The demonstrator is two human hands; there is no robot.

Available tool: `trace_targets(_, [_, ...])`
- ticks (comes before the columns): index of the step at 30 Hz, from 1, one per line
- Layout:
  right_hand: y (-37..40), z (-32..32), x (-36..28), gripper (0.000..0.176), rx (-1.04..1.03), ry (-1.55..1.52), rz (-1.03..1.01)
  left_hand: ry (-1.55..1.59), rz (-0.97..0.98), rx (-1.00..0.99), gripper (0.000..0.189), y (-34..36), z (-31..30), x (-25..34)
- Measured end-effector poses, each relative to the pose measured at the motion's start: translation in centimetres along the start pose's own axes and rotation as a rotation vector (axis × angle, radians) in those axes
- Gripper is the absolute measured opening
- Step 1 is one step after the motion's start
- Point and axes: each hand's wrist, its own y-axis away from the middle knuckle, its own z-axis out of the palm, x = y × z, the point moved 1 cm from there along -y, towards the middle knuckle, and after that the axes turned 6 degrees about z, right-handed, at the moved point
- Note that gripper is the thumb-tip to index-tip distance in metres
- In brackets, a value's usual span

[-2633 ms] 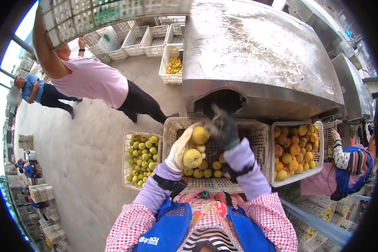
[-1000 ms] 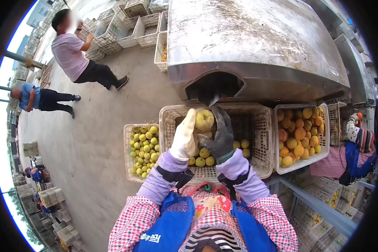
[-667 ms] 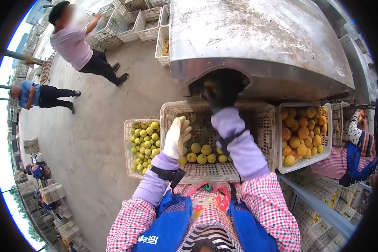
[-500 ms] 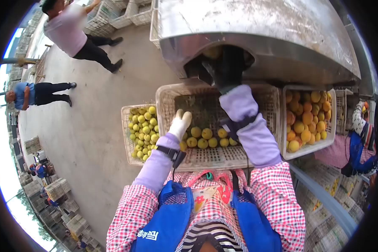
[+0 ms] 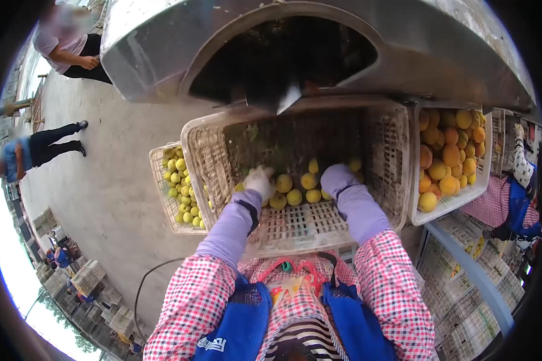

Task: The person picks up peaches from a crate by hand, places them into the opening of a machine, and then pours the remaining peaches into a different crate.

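Note:
A large white crate [image 5: 301, 240] in front of me holds several yellow-green fruits [image 5: 294, 197] along its near side. My left hand [image 5: 260, 183], in a pale glove, is down inside the crate at the left end of the fruits, touching or very near them; its fingers are too blurred to read. My right hand [image 5: 338, 176] reaches into the crate at the right, beside the fruits, and its fingers are hidden below the purple sleeve. Above the crate's far side is the dark opening [image 5: 283, 60] of a metal machine.
A crate of orange fruits [image 5: 451, 150] stands at the right, and a crate of small green-yellow fruits [image 5: 177, 183] at the left. Two people [image 5: 19, 159] stand at the upper left. A co-worker [image 5: 512, 201] is at the far right, beyond a metal rail [image 5: 476, 274].
My right hand has come out of the machine's opening and down into the crate. My left hand has moved down among the fruits. The view has shifted nearer to the machine.

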Motion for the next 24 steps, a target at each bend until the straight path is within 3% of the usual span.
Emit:
trace_targets(2, [0.9, -0.8, -0.2, 0.049, 0.057, -0.2, -0.173, 0.525, -0.1, 0.056, 0.036, 0.2, -2.8, 0.1])
trace_targets(3, [1.5, -1.5, -0.5, 0.053, 0.091, -0.344, -0.283, 1.093, -0.254, -0.045, 0.032, 0.6, -4.2, 0.5])
trace_targets(5, [3.2, -1.9, -0.8, 0.061, 0.142, -0.81, -0.585, 1.28, 0.231, -0.099, 0.032, 5.0, -7.7, 2.1])
trace_targets(7, [6.9, -3.1, -2.1, 0.069, 0.089, -1.185, -0.834, 0.935, 0.733, 0.129, 0.034, 10.2, -10.4, 4.2])
trace_targets(9, [12.6, -5.7, -4.0, 0.074, 0.043, -1.436, -0.989, 1.689, 0.397, -0.223, 0.044, 15.4, -13.3, 8.9])
trace_targets(10, [13.5, -5.7, -4.7, 0.075, 0.106, -1.446, -0.945, 1.69, 0.468, -0.123, 0.055, 16.3, -13.1, 9.6])
trace_targets(12, [14.4, -5.6, -5.8, 0.077, 0.225, -1.473, -0.853, 1.809, 0.405, -0.135, 0.052, 17.0, -12.7, 9.1])
trace_targets(13, [15.9, -7.1, -5.6, 0.079, 0.57, -1.167, -0.803, 1.495, 0.606, 0.049, 0.05, 18.0, -13.9, 9.6])
trace_targets(16, [20.8, -9.5, -7.0, 0.081, 0.806, -0.924, -0.683, 0.753, 0.967, 0.423, 0.044, 20.5, -17.5, 11.0])
trace_targets(17, [20.5, -9.2, -7.3, 0.081, 0.933, -0.877, -0.686, 0.689, 1.01, 0.474, 0.043, 20.5, -18.3, 11.2])
trace_targets(20, [20.7, -11.5, -8.3, 0.083, 1.052, -0.866, -0.685, 0.24, 1.092, 0.708, 0.052, 20.2, -21.7, 11.3])
trace_targets(22, [19.8, -14.0, -9.4, 0.083, 1.387, -0.734, -0.649, 0.124, 1.08, 0.796, 0.058, 19.8, -23.7, 11.3])
trace_targets(23, [19.3, -15.4, -9.9, 0.083, 1.55, -0.661, -0.623, 0.477, 0.96, 0.71, 0.052, 20.1, -23.6, 11.8])
trace_targets(24, [18.0, -16.6, -10.4, 0.08, 1.561, -0.627, -0.561, 0.978, 0.81, 0.454, 0.05, 19.1, -22.7, 11.0])
